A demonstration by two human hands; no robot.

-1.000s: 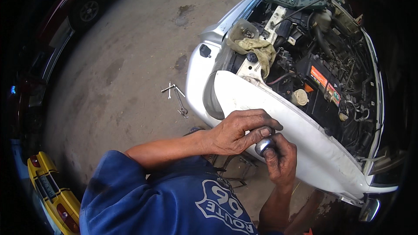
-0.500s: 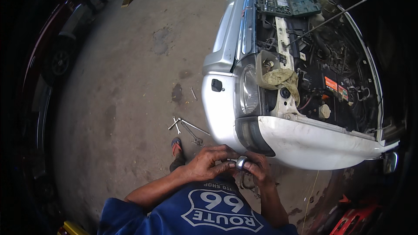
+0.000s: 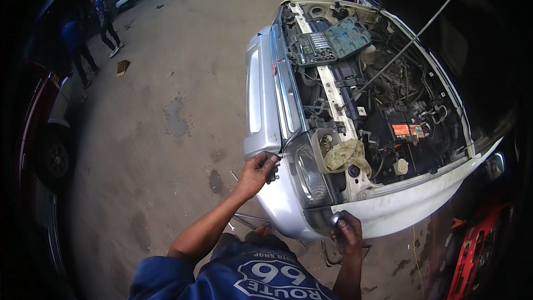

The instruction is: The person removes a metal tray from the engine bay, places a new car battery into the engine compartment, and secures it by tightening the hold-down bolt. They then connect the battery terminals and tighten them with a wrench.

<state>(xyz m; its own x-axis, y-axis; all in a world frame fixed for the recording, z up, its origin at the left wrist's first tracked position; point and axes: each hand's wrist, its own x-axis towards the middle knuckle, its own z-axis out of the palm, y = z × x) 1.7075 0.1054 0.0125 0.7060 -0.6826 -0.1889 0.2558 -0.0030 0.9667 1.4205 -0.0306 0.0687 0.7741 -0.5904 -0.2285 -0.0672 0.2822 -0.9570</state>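
Observation:
My left hand (image 3: 259, 175) is over the silver bumper (image 3: 280, 200), just left of the headlight (image 3: 308, 176). Its thumb and fingers are pressed together; whatever may be between them is too small to make out. My right hand (image 3: 348, 231) is closed on a round shiny metal piece (image 3: 336, 219) beside the corner lamp at the front of the car. To the far side of that hand, a plastic tub (image 3: 318, 150) with a crumpled yellowish cloth (image 3: 348, 156) rests behind the headlight.
The open engine bay holds a green socket set case (image 3: 348, 37), a battery (image 3: 408, 129) and a slanted prop rod (image 3: 411, 41). Wrenches lie on the floor by my feet, partly hidden. A red metal frame (image 3: 472, 261) stands at right. Two people (image 3: 104, 22) are at far left.
My hands have parted: the left moved forward and up to the bumper, while the right stayed low with the round metal piece. The view has tilted up, showing more of the yard.

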